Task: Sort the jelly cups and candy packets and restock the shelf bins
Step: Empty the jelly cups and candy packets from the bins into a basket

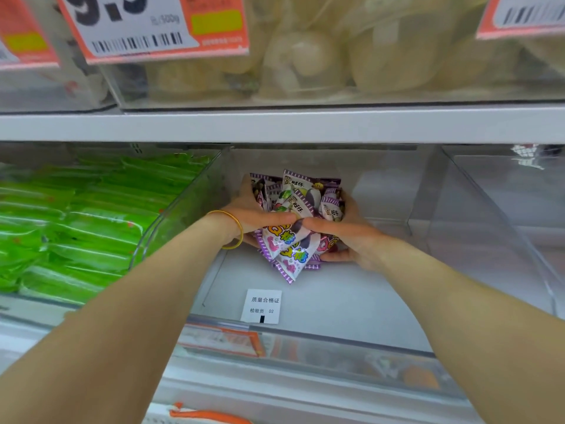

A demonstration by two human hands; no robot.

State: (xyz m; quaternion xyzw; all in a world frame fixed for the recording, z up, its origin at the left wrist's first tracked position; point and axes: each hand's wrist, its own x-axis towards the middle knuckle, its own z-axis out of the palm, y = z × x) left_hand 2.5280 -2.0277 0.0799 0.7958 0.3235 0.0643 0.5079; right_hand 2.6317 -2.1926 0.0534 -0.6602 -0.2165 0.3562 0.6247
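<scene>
Both hands are cupped round one heap of small purple-and-white plastic candy packets (293,215): left hand (253,214), w/ a thin gold bangle (235,231) on the wrist, wraps the heap's left side and top, right hand (351,237) wraps its right side and underside, thumbs nearly meeting over the middle. Heap sits in the clear plastic shelf bin (336,301), toward its back and nearer the left wall than the right; can't tell if the lowest packets touch the bin floor or hang just above it. Handling, my guess: packets are light, puffy, soft film, slick against each other, so a loose bundle will shed from the bottom; a few corners already poke out below the palms. Best hold is a scoop from both sides w/ fingers under, not a pinch on one packet; nothing fragile, gentle squeeze is fine. Writing: packets show "旺仔" plus big cartoon "Q" letters and "糖". White paper slip (262,306) at the bin's front edge reads "质量合格证" and "检验员 02". Orange-and-white price tag (137,26) on the shelf above shows "9.9", top cut off, a barcode and what looks like "/500g", blurred. Next bin left holds bright green flat packets (76,224), print too blurred to read. Upper bin has pale round items (308,56), out of focus.
</scene>
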